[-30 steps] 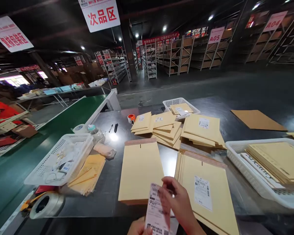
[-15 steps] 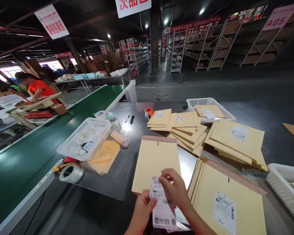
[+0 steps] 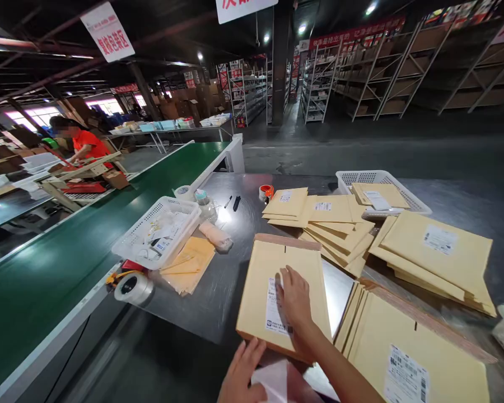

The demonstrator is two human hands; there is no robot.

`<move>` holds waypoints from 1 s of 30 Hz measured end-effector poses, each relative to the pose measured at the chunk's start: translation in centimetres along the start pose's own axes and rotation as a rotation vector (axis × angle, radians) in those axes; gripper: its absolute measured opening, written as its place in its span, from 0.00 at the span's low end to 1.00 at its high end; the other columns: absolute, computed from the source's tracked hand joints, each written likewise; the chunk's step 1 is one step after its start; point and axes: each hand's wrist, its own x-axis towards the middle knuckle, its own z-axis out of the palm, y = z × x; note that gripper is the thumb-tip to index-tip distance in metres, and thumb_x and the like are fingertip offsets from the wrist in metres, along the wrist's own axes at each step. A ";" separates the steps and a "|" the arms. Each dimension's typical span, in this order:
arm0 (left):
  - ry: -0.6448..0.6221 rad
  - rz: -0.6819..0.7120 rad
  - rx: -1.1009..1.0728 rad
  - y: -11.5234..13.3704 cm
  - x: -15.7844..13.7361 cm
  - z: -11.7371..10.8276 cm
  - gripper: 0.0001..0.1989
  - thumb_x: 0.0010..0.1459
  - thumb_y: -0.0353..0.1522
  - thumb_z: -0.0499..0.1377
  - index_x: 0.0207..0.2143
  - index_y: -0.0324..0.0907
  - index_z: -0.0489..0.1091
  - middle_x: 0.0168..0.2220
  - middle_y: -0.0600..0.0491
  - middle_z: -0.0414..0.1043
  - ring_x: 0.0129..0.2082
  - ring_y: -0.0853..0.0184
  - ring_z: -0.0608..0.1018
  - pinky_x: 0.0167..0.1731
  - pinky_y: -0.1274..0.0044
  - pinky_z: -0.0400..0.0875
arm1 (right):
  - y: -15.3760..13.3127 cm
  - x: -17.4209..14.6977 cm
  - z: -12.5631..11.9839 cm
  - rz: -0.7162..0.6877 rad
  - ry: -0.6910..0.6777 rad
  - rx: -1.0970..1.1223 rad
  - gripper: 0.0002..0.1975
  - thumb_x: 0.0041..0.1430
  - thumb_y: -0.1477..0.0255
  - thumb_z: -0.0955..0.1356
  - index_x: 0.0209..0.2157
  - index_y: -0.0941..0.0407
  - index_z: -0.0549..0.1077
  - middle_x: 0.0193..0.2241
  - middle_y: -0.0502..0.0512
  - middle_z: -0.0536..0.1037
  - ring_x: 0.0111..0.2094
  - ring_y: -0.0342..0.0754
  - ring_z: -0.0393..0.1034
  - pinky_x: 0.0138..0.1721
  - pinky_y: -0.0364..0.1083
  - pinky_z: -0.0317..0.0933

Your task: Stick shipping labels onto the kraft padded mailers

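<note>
A tan padded envelope [image 3: 252, 291] lies before me with its flap end away from me. A white printed shipping label [image 3: 273, 313] is on its face. My right hand [image 3: 296, 296] rests flat on the label's right side, fingers stretched out and covering part of it. My left hand [image 3: 243, 372] is at the envelope's near edge, fingers extended and apart. A pale translucent sheet [image 3: 277, 380] lies beside its thumb, below the envelope; whether the thumb touches it I cannot tell. To the right is a stack of padded envelopes [image 3: 373, 341], the top one labelled.
More labelled envelopes [image 3: 437, 263] are piled at the back right, with a white basket [image 3: 415, 198] behind. At left stand another white basket [image 3: 126, 238], a tape roll [image 3: 130, 288] and yellow bags [image 3: 189, 263]. A green conveyor [image 3: 79, 240] runs alongside; a person [image 3: 90, 145] works beyond it.
The label has gone from my hands onto the envelope. My right hand has moved from a pinch to lying flat on it. My left hand has let go of the label and opened.
</note>
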 end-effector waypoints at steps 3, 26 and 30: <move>-0.023 0.076 0.319 -0.1 2.0 -1.3 0.13 0.50 0.26 0.57 0.34 0.47 0.79 0.62 0.49 0.64 0.63 0.51 0.65 0.65 0.51 0.51 | -0.5 -2.1 0.4 -0.437 -0.183 -0.116 0.26 0.62 0.73 0.59 0.61 0.59 0.60 0.63 0.63 0.64 0.63 0.56 0.55 0.61 0.58 0.51; -0.188 0.527 0.420 -1.6 3.3 -3.3 0.08 0.50 0.33 0.59 0.31 0.47 0.79 0.53 0.45 0.75 0.54 0.54 0.76 0.52 0.69 0.73 | -0.9 -4.0 -7.2 -0.369 -0.180 0.273 0.16 0.62 0.73 0.61 0.49 0.56 0.72 0.43 0.56 0.81 0.43 0.47 0.76 0.43 0.45 0.70; -0.096 0.520 0.540 -3.3 4.3 -1.8 0.09 0.52 0.34 0.59 0.32 0.48 0.80 0.52 0.44 0.75 0.52 0.55 0.77 0.50 0.69 0.75 | 0.8 -5.8 -14.5 -0.386 0.413 0.169 0.25 0.63 0.77 0.57 0.61 0.58 0.59 0.49 0.62 0.78 0.51 0.49 0.72 0.46 0.49 0.70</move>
